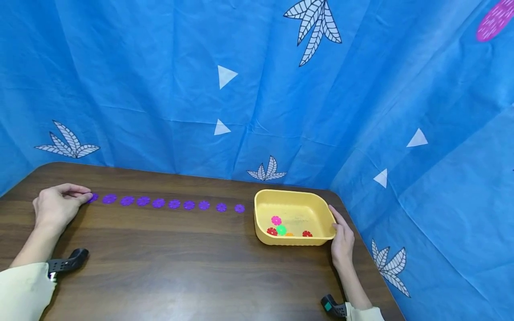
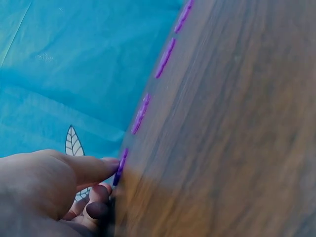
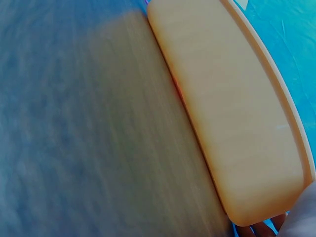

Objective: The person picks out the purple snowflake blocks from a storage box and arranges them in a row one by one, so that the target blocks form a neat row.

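Note:
My left hand [image 1: 58,205], at the far left of the table, pinches the edge of a purple snowflake disc [image 1: 93,197] between thumb and fingers. Its thumb overlaps the purple piece in the left wrist view, and the fingers are partly hidden there. From it a spaced row of several more purple snowflake discs [image 1: 158,203] runs right across the tabletop. At the row's right end stands a yellow plastic basket [image 1: 295,194]. My right hand [image 1: 342,240] grips the basket's right end, thumb at the rim and fingers along the outer wall. In the right wrist view, the basket's side wall [image 3: 227,98] fills much of the frame.
Inside the basket lie a pink disc [image 1: 276,220], a green disc [image 1: 281,230], red discs [image 1: 307,233] and part of an orange one [image 1: 289,234]. A blue patterned cloth [image 1: 180,89] hangs behind and to the right of the brown wooden table [image 1: 180,267].

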